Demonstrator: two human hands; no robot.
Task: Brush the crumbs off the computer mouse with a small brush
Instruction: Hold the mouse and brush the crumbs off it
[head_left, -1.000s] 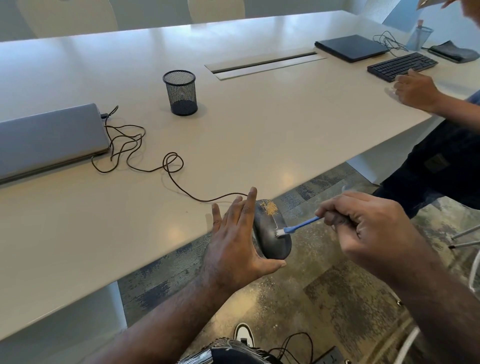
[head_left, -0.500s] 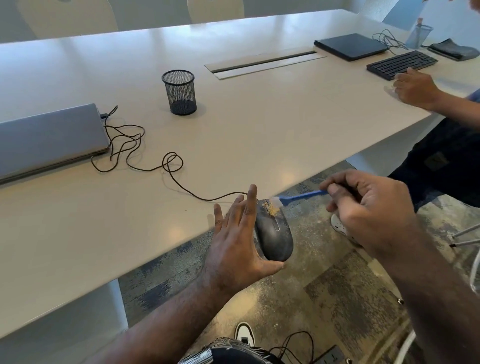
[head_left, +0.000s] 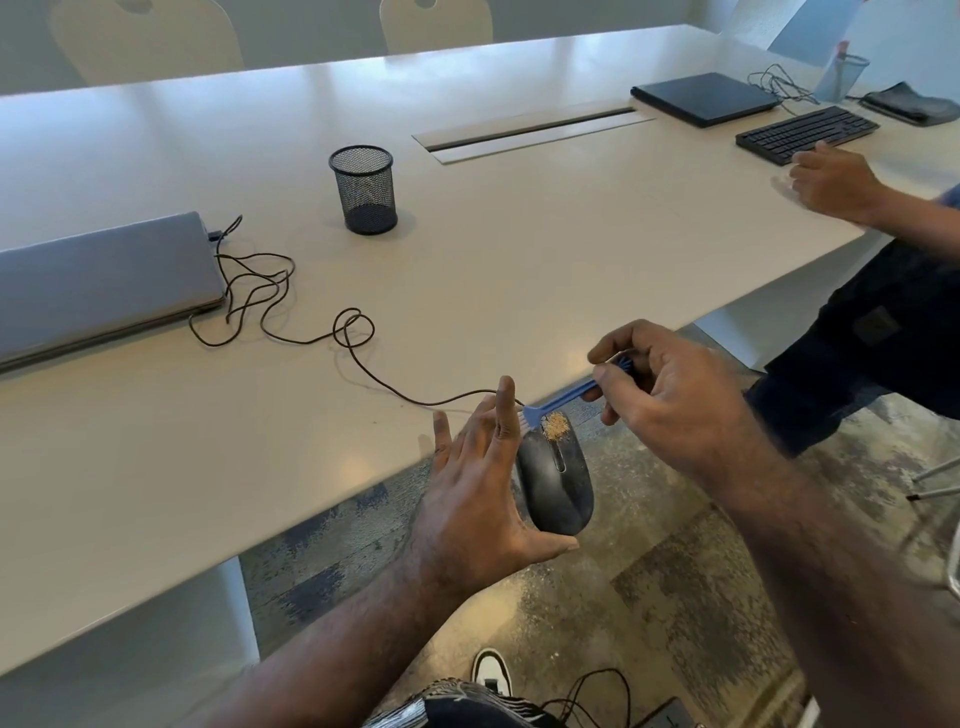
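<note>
A long pale tabletop (head_left: 519, 249) gleams with soft glare. Two light chairs (head_left: 150, 41) stand at the far side. Mottled grey-brown carpet (head_left: 675, 613) covers the near floor.

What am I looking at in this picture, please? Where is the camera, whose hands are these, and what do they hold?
The camera sits on a person's head and looks down at their own two hands; there is no machine. The left hand holds a black computer mouse out past the edge of the white table. A patch of crumbs lies near the mouse's front. The right hand holds a small blue brush, its bristles beside the crumbs. On the table lie a closed laptop, the mouse cable and a mesh cup. Another person's hand rests near a keyboard.
</note>
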